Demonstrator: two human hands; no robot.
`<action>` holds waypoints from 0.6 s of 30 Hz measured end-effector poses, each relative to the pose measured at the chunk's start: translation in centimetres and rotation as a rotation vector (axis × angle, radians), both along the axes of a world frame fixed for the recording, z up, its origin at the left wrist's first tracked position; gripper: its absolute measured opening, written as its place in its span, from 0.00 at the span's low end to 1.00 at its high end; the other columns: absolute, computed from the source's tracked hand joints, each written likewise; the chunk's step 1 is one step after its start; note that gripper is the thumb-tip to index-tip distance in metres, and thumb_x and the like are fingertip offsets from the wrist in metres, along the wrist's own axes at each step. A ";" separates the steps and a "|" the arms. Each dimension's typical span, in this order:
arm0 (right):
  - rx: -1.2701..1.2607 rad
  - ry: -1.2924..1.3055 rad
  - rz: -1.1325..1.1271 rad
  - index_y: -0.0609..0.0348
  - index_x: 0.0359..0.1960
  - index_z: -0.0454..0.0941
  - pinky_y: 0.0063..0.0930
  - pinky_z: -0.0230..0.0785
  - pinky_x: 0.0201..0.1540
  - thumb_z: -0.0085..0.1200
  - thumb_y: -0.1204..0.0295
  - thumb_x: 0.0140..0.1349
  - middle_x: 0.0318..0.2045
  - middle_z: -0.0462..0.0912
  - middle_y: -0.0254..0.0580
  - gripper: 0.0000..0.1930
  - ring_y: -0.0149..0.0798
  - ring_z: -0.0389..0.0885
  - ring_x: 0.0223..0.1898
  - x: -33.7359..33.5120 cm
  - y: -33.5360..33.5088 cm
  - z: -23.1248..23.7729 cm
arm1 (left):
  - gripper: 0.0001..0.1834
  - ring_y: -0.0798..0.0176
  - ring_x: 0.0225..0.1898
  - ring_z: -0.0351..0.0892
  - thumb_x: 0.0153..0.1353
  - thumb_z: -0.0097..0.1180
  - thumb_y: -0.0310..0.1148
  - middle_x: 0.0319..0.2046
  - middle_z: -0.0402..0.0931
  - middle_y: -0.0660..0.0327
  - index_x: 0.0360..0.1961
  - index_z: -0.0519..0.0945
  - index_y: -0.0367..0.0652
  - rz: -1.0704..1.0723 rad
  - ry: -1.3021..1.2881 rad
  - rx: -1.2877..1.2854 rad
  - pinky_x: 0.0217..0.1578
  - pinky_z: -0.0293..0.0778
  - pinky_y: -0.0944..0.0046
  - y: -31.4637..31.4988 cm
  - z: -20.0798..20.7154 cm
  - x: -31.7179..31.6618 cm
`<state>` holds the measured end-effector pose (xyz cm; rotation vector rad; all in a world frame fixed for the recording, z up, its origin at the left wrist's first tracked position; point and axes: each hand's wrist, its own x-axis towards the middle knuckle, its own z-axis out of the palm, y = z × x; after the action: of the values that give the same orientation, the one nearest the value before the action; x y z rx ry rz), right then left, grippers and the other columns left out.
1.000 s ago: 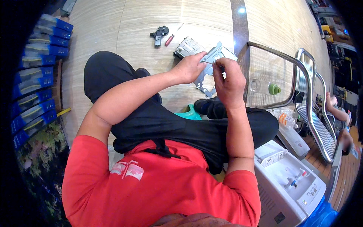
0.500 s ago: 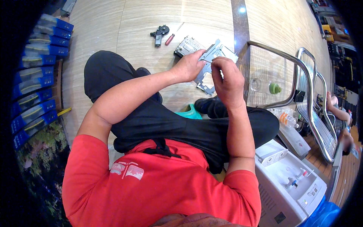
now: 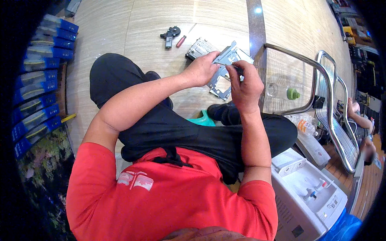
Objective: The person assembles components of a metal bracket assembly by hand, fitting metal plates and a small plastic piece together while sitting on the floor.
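the left hand (image 3: 201, 71) is clamped on the left edge of the plate (image 3: 227, 55), thumb against it — probably to steady the sheet for the other hand. the right hand (image 3: 246, 86) has its fingertips pinched together on a tool (image 3: 239, 69), dark at the grip, whose thin shaft points left across the plate toward the left thumb; the hold looks light, likely for fine control. what the tip meets is too small to tell. the plate, grey and cut with openings, is between the two hands, out past the knees (image 3: 287, 130), where it seems easy to see and reach.

just beyond the left hand, the case (image 3: 202, 47) lies on the floor (image 3: 144, 36), beside the plate. farther left lie the red driver (image 3: 181, 41) and the black part (image 3: 171, 37), near each other, perhaps set aside within reach.

counted: two hands, one plate, one tool, one case, one red driver, one black part. farther out on the right are one bench (image 3: 337, 140), at least two bottles — one green-capped (image 3: 292, 94), one clear (image 3: 306, 127) — and one dispenser (image 3: 287, 217) with two taps (image 3: 311, 195). on the left, about nine blue boxes (image 3: 44, 86) stand in a row, presumably for display. at the far right, one arm (image 3: 358, 118) of another person shows.
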<state>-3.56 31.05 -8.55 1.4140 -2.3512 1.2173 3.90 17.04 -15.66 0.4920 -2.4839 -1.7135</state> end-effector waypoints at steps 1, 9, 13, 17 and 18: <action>0.000 0.000 0.000 0.60 0.35 0.76 0.33 0.71 0.28 0.64 0.77 0.53 0.28 0.79 0.47 0.10 0.45 0.80 0.30 0.0 0.0 0.0 | 0.25 0.45 0.54 0.74 0.63 0.50 0.30 0.51 0.74 0.41 0.60 0.65 0.33 0.003 0.014 -0.023 0.53 0.70 0.55 0.1 0.0 0.0; -0.069 -0.050 0.086 0.61 0.38 0.75 0.32 0.73 0.29 0.62 0.80 0.53 0.30 0.79 0.47 0.11 0.43 0.80 0.31 -0.4 -0.4 0.7 | 0.24 0.45 0.54 0.75 0.63 0.50 0.29 0.51 0.73 0.41 0.61 0.65 0.35 -0.017 -0.004 0.041 0.52 0.71 0.56 0.0 0.4 0.1; 0.035 -0.004 0.064 0.61 0.39 0.75 0.32 0.74 0.31 0.61 0.80 0.54 0.29 0.78 0.46 0.11 0.44 0.80 0.32 -0.1 0.0 1.3 | 0.25 0.45 0.53 0.76 0.63 0.50 0.29 0.50 0.74 0.41 0.61 0.65 0.35 0.009 -0.017 0.007 0.52 0.71 0.56 0.0 -0.1 0.1; 0.080 -0.058 0.039 0.61 0.39 0.75 0.34 0.72 0.29 0.61 0.80 0.54 0.28 0.77 0.47 0.11 0.47 0.79 0.30 0.1 -0.1 1.5 | 0.25 0.45 0.52 0.76 0.63 0.50 0.30 0.49 0.75 0.41 0.61 0.65 0.34 0.018 0.015 0.014 0.52 0.71 0.56 0.1 -0.3 0.1; 0.029 -0.114 0.039 0.60 0.39 0.75 0.34 0.71 0.28 0.61 0.79 0.54 0.28 0.77 0.47 0.11 0.47 0.78 0.28 0.1 -0.1 1.4 | 0.25 0.45 0.53 0.76 0.63 0.50 0.30 0.50 0.75 0.41 0.61 0.65 0.34 0.009 0.003 0.020 0.52 0.71 0.56 0.1 0.0 0.0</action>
<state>-3.49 30.95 -7.17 1.4426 -2.4355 1.3123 3.94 17.13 -15.62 0.5016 -2.4609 -1.7364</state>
